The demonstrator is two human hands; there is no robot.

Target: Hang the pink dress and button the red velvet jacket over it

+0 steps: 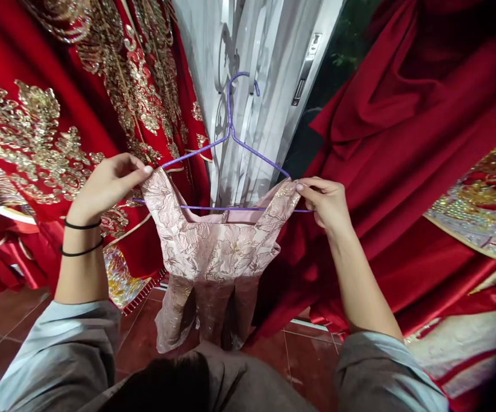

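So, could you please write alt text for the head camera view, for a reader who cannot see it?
Two hands hold a pink floral brocade dress by its shoulder straps on a purple wire hanger: the left hand pinches the left strap, the right hand the right strap. Red fabric with gold embroidery hangs at left, plain red drapery at right.

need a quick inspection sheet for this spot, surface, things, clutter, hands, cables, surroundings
surface: dark red tiled floor, glossy
job's things: pink floral dress draped on a purple wire hanger, whose hook is over a white metal grille
clutter: nothing seen
hands: left hand pinches the dress's left shoulder strap; right hand pinches the right strap at the hanger's end
cables: nothing seen
surroundings: red gold-embroidered garment on the left, plain red fabric on the right
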